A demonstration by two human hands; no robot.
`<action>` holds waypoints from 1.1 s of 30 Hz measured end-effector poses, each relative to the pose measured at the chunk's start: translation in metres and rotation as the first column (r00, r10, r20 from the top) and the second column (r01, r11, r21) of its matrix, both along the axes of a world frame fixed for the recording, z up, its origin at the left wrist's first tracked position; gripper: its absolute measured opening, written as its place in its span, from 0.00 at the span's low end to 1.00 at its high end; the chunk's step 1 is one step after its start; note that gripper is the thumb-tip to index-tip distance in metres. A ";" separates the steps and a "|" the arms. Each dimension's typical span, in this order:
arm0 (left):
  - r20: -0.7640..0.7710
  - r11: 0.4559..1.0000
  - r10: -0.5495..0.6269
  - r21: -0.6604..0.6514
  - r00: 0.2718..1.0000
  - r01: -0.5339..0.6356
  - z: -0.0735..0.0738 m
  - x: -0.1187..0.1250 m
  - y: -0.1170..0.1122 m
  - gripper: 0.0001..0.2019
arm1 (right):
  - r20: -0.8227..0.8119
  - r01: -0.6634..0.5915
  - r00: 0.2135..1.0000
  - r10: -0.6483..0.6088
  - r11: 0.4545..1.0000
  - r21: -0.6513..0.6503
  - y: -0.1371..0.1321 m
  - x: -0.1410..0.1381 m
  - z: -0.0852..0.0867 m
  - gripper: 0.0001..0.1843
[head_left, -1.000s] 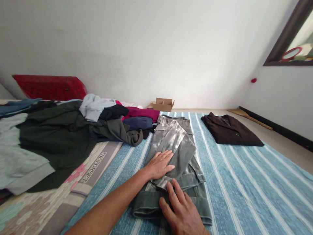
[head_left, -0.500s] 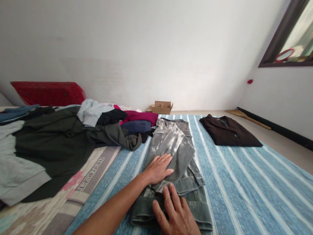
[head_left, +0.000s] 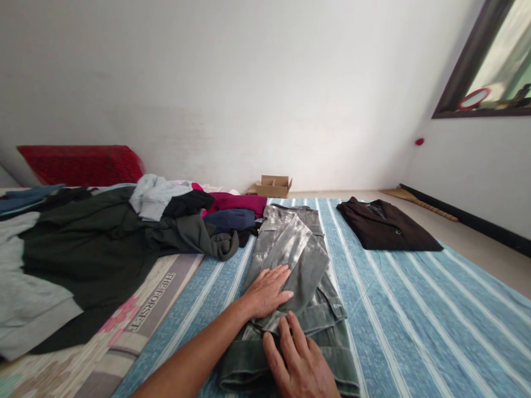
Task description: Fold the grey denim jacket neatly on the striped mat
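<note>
In front of me a faded grey-green denim jacket [head_left: 305,265] lies folded in a long strip, one sleeve laid slantwise over its body. A buttoned cuff shows near the right edge. My left hand [head_left: 267,292] lies flat on the sleeve, fingers stretched forward and thumb apart. Closer to me, my right hand [head_left: 301,359] rests on the jacket's lower part with its fingers spread and slightly bent. Neither hand grips the cloth. Part of the lower section is hidden under the right hand.
A blue striped sheet [head_left: 398,309] lies beneath the jacket. A folded dark brown garment [head_left: 388,226] sits at right. Loose clothes, including a dark green garment [head_left: 95,243], heap up at left on a patterned blanket [head_left: 161,293]. Behind stands a small cardboard box [head_left: 274,187].
My right hand has shifted slightly, its fingers settling closer to the cloth. My left hand stays on the sleeve. The view has tilted up a little.
</note>
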State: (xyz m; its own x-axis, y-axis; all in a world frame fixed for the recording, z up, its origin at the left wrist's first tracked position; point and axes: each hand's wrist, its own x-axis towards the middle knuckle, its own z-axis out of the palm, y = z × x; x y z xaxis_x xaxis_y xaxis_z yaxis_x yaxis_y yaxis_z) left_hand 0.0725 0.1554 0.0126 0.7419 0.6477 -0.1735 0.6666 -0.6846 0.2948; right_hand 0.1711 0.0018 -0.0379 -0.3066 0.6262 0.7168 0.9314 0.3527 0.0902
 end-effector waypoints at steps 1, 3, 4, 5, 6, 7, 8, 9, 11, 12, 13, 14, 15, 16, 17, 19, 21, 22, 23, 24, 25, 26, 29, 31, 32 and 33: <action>-0.006 1.000 0.002 -0.003 1.000 -0.002 0.001 0.000 -0.001 0.31 | -0.009 0.008 1.000 -0.008 1.000 0.007 0.001 -0.002 0.000 0.19; -0.013 1.000 0.004 -0.008 1.000 -0.004 0.004 0.001 -0.002 0.31 | -0.014 0.036 0.999 -0.035 0.999 0.014 0.001 -0.006 -0.002 0.19; -0.014 1.000 0.002 -0.010 1.000 -0.002 0.004 0.001 -0.002 0.31 | -0.011 0.050 0.999 -0.050 0.999 0.009 0.001 -0.008 -0.003 0.19; -0.015 1.000 0.000 -0.010 1.000 0.000 0.004 0.001 -0.002 0.31 | -0.006 0.062 0.998 -0.062 0.998 0.003 0.001 -0.010 -0.004 0.19; -0.014 1.000 -0.003 -0.008 1.000 0.003 0.004 0.000 -0.002 0.31 | 0.000 0.067 0.998 -0.067 0.998 0.001 0.001 -0.011 -0.005 0.19; -0.012 1.000 -0.007 -0.004 1.000 0.007 0.003 0.000 -0.001 0.31 | 0.010 0.066 0.998 -0.066 0.998 -0.002 0.001 -0.012 -0.007 0.18; -0.010 1.000 -0.011 0.001 1.000 0.011 0.002 0.000 -0.001 0.31 | 0.023 0.059 0.998 -0.059 0.998 -0.004 0.002 -0.012 -0.008 0.18; -0.007 1.000 -0.014 0.007 1.000 0.014 0.001 0.000 0.000 0.30 | 0.037 0.048 0.998 -0.048 0.999 -0.006 0.002 -0.011 -0.010 0.18; -0.002 1.000 -0.017 0.017 1.000 0.017 -0.001 -0.001 0.002 0.30 | 0.064 0.020 0.998 -0.020 1.000 -0.010 0.003 -0.008 -0.011 0.17; -0.001 1.000 -0.018 0.020 1.000 0.018 -0.002 -0.001 0.002 0.30 | 0.076 0.005 0.997 -0.003 1.000 -0.013 0.004 -0.007 -0.012 0.18; 0.001 1.000 -0.018 0.024 1.000 0.018 -0.003 -0.001 0.002 0.30 | 0.086 -0.010 0.996 0.011 1.000 -0.015 0.004 -0.005 -0.012 0.18; 0.003 0.999 -0.019 0.026 1.000 0.019 -0.003 -0.001 0.003 0.30 | 0.093 -0.022 0.995 0.023 1.000 -0.014 0.004 -0.003 -0.012 0.18; 0.006 0.999 -0.020 0.028 1.000 0.019 -0.003 -0.001 0.003 0.30 | 0.100 -0.029 0.995 0.030 1.000 -0.011 0.005 -0.003 -0.012 0.18; 0.008 0.999 -0.021 0.029 1.000 0.021 -0.003 -0.001 0.003 0.30 | 0.104 -0.028 0.994 0.028 1.000 -0.009 0.005 -0.003 -0.011 0.18; 0.008 0.999 -0.021 0.027 1.000 0.021 -0.003 -0.001 0.002 0.30 | 0.105 -0.019 0.994 0.020 1.000 -0.009 0.005 -0.003 -0.011 0.19; 0.004 1.000 -0.016 0.020 1.000 0.016 -0.001 -0.001 0.002 0.30 | 0.098 0.012 0.995 -0.010 1.000 -0.015 0.005 -0.006 -0.011 0.19; 0.000 1.000 -0.011 0.015 1.000 0.011 0.001 -0.001 0.001 0.30 | 0.085 0.041 0.996 -0.039 0.999 -0.024 0.005 -0.010 -0.013 0.18; 0.000 1.000 -0.011 0.016 1.000 0.011 0.002 -0.001 0.001 0.30 | 0.080 0.048 0.996 -0.046 0.999 -0.025 0.005 -0.012 -0.014 0.18; 0.002 1.000 -0.012 0.018 1.000 0.012 0.002 -0.001 0.000 0.30 | 0.076 0.049 0.996 -0.047 0.999 -0.021 0.005 -0.013 -0.016 0.17; 0.004 1.000 -0.013 0.021 1.000 0.013 0.003 0.000 0.000 0.30 | 0.073 0.050 0.996 -0.049 0.999 -0.013 0.006 -0.013 -0.017 0.17; 0.005 1.000 -0.014 0.024 1.000 0.014 0.003 0.000 0.000 0.30 | 0.071 0.050 0.996 -0.050 0.999 -0.003 0.006 -0.013 -0.018 0.16; 0.004 1.000 -0.014 0.026 1.000 0.014 0.003 0.000 0.000 0.29 | 0.070 0.052 0.996 -0.052 0.999 0.008 0.007 -0.013 -0.019 0.16; -0.002 1.000 -0.007 0.023 1.000 0.007 0.003 0.000 0.001 0.29 | 0.074 0.050 0.996 -0.053 0.998 0.042 0.011 -0.010 -0.020 0.16; -0.005 1.000 -0.001 0.019 1.000 0.001 0.003 0.001 0.001 0.30 | 0.089 0.044 0.995 -0.049 0.997 0.060 0.014 -0.008 -0.017 0.16; -0.004 1.000 0.001 0.016 1.000 -0.001 0.004 0.000 0.001 0.30 | 0.100 0.039 0.994 -0.045 0.997 0.065 0.016 -0.006 -0.014 0.15; -0.002 1.000 0.000 0.014 1.000 0.000 0.004 0.000 0.001 0.30 | 0.115 0.030 0.993 -0.037 0.997 0.065 0.018 -0.005 -0.011 0.15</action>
State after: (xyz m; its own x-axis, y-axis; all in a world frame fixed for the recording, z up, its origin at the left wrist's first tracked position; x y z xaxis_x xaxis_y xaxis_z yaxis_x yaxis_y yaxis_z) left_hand 0.0728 0.1568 0.0171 0.7417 0.6499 -0.1660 0.6671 -0.6889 0.2834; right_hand 0.1665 0.0203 -0.0487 -0.3696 0.5926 0.7157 0.9245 0.3116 0.2194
